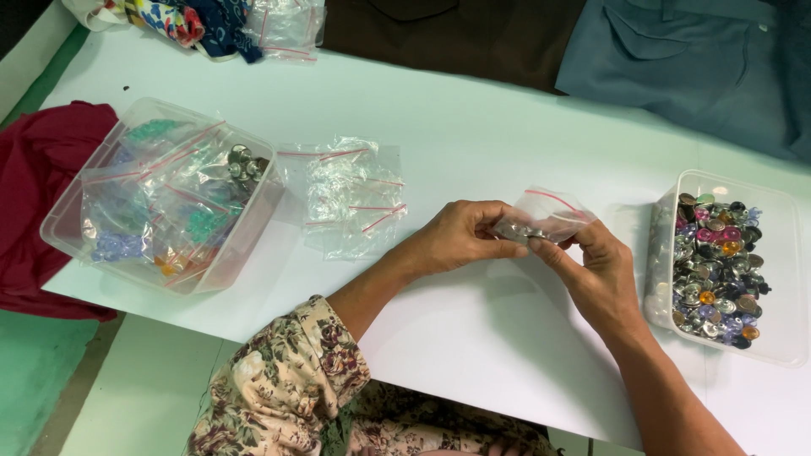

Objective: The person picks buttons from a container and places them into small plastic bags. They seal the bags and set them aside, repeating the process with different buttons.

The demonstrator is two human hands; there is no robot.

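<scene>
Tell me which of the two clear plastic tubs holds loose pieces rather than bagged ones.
The tub at the right, beside the right hand, holds loose mixed-colour pieces. The left tub holds filled zip bags.

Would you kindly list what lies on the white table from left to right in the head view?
Red cloth → clear tub of bagged beads → loose zip bags → left hand → small zip bag → right hand → tub of mixed buttons.

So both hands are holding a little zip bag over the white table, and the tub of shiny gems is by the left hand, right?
Not quite. The head view shows the tub of shiny gems beside the right hand, not the left hand. Both hands do hold the little zip bag over the white table.
</scene>
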